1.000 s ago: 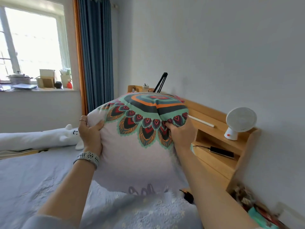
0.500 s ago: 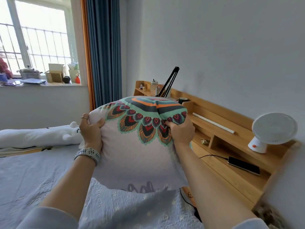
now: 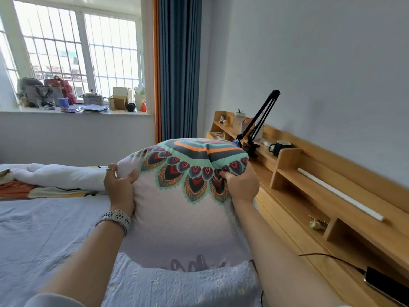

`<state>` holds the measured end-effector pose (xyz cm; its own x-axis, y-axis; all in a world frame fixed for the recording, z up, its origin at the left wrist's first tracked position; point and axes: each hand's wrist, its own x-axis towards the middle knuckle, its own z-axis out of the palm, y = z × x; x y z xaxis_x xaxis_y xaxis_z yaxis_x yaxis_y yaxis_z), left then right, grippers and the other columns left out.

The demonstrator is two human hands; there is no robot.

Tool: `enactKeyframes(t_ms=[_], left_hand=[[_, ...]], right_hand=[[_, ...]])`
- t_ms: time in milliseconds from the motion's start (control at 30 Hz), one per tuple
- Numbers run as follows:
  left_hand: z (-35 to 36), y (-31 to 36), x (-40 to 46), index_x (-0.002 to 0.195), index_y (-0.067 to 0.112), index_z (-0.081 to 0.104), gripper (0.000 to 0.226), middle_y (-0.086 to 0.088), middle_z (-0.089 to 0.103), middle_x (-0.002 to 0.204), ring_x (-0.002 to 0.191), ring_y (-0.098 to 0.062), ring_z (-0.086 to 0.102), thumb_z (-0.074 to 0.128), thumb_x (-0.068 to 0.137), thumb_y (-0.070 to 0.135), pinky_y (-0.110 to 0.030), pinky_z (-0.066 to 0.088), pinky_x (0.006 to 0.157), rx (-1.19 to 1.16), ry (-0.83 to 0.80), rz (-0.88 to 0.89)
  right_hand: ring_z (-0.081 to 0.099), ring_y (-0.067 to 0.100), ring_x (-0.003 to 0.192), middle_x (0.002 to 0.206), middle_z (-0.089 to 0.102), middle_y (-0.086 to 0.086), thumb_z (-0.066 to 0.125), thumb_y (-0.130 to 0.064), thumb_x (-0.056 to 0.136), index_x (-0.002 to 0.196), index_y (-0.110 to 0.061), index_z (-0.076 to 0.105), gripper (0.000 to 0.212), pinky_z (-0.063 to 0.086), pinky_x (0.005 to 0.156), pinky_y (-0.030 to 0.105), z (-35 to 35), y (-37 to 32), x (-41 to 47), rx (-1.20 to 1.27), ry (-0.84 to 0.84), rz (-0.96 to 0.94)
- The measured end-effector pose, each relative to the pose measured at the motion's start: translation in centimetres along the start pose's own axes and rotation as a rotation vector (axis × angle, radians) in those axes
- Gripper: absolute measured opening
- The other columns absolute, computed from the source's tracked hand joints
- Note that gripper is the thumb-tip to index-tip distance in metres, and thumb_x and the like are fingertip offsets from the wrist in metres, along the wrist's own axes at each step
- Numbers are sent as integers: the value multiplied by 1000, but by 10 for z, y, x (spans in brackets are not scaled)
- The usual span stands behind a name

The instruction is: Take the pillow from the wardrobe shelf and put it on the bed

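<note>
The pillow is gripped at its upper corners by both hands, arms stretched forward; the left hand is clenched on the left edge, the right hand on the patterned right edge; the pillow is held upright, its lower edge met by the bed; on the right, a mug is kept in the headboard shelf.

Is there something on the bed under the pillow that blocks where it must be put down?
Nothing visible does. Both the left hand and right hand have a grip on the white pillow with the colourful mandala print, and the pale blue quilted bedcover around it lies bare.
</note>
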<state>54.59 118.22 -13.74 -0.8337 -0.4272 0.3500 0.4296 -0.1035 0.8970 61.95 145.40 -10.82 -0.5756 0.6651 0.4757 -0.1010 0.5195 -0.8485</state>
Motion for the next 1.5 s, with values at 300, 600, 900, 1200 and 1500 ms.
enactKeyframes(t_ms=[300, 600, 900, 1200, 1500], left_hand=[[120, -95, 7, 65, 33, 53, 37, 11, 49, 71, 60, -5, 45, 75, 75, 6, -28, 42, 69, 130, 115, -1], [186, -226, 16, 82, 24, 60, 23, -6, 67, 99, 87, -25, 60, 75, 76, 8, -44, 52, 88, 187, 149, -110], [202, -402, -24, 97, 24, 57, 42, -5, 64, 98, 96, -32, 62, 72, 59, 34, -35, 43, 78, 467, 97, -412], [179, -541, -110, 142, 16, 37, 65, -24, 64, 120, 108, -44, 61, 65, 90, 43, -43, 45, 79, 1052, -315, -538], [199, -535, -114, 154, 20, 25, 60, -14, 21, 161, 145, -32, 21, 47, 100, 37, -51, 36, 105, 1421, -524, -65]], right_hand=[[68, 24, 83, 89, 74, 1, 86, -26, 61, 95, -14, 69, 40, 41, 66, 24, 52, 127, 123, 39, -107, 3], [65, 25, 77, 80, 70, -2, 87, -21, 59, 88, -14, 69, 35, 48, 61, 26, 112, 256, 185, 23, -177, 21], [69, 27, 83, 84, 70, -4, 86, -26, 53, 88, -23, 62, 42, 50, 70, 33, 153, 421, 162, -108, -246, 205], [56, 43, 115, 128, 57, 23, 74, -45, 78, 129, -7, 33, 75, 48, 88, 50, 170, 590, 82, -691, -487, 435], [38, 44, 135, 151, 34, 27, 69, -35, 81, 150, -2, 29, 87, 36, 100, 55, 181, 586, 70, -881, -525, -207]])
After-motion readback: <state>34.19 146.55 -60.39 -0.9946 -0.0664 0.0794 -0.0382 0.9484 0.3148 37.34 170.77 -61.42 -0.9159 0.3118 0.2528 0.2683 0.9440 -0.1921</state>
